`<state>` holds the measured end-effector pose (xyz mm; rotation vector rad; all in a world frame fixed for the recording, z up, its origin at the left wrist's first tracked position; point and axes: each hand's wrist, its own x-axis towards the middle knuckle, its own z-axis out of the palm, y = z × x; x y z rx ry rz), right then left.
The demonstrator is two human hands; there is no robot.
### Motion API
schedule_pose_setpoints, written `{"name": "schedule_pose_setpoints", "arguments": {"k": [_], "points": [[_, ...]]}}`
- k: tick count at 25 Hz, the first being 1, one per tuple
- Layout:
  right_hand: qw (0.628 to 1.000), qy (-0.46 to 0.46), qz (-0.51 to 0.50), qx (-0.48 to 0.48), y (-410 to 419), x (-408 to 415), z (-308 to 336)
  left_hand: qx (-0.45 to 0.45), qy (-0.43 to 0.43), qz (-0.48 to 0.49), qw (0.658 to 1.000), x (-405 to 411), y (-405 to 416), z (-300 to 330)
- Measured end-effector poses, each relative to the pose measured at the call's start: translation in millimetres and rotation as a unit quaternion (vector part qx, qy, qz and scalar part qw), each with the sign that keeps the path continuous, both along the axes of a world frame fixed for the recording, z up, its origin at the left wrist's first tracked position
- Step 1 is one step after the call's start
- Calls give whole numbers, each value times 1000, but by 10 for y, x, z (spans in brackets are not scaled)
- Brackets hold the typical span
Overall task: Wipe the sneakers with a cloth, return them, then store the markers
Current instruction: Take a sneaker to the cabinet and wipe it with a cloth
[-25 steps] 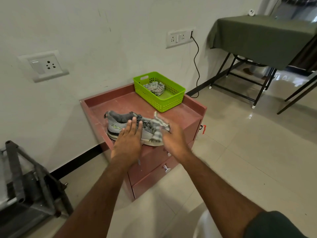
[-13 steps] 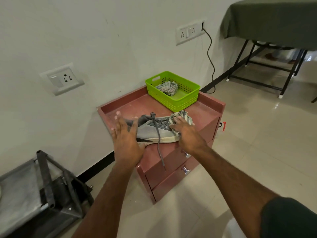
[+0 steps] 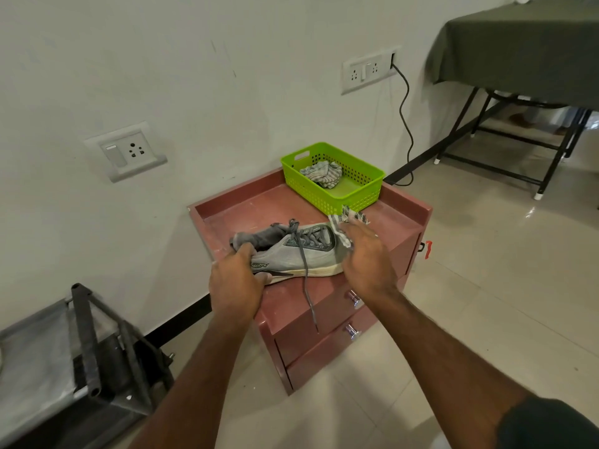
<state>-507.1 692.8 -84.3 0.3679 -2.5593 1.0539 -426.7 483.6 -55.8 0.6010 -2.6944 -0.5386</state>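
Observation:
A grey sneaker [image 3: 291,254] lies on its side atop a low red cabinet [image 3: 382,222], toe to the right, with one lace hanging over the front edge. My left hand [image 3: 236,283] grips the heel end. My right hand [image 3: 366,254] holds a striped cloth [image 3: 348,220] against the toe. No markers show in this view.
A green basket [image 3: 363,186] with a second striped cloth [image 3: 324,173] stands at the cabinet's back right. Two drawers with metal knobs [image 3: 353,298] face me. A dark metal frame [image 3: 90,345] stands at the left. A cloth-covered table [image 3: 518,47] is at the far right.
My left hand went from flat and open beside the sneaker to gripping its heel. The right hand with the cloth stays at the toe. The view shifted.

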Motion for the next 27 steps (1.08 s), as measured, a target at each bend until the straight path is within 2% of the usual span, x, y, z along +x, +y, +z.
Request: {"name": "schedule_pose_setpoints", "arguments": {"k": [3,8,13,16,18,20,23,27], "points": [[998,39,-37,-14,23,3,88,-56,4,21,998,56,121,122],[997,35,-32,57,-123,117,154,-123,-20,37,991,170,212,259],[1000,-18,24,2,-217,80,76,-146,22,67,987,306,67,344],[997,-20,59,-35,-324,107,98,-134,30,90,986,333,-67,336],[998,-24,56,-33,-383,174,129,-109,66,42,991,317,-22,294],[997,-32,67,-33,-398,213,125,-36,89,-30,995,285,111,218],[992,-83,84,-47,-348,198,82,40,66,-102,992,220,154,-1],[991,-106,78,-3,-319,135,46,7,34,-68,997,96,197,-144]]}}
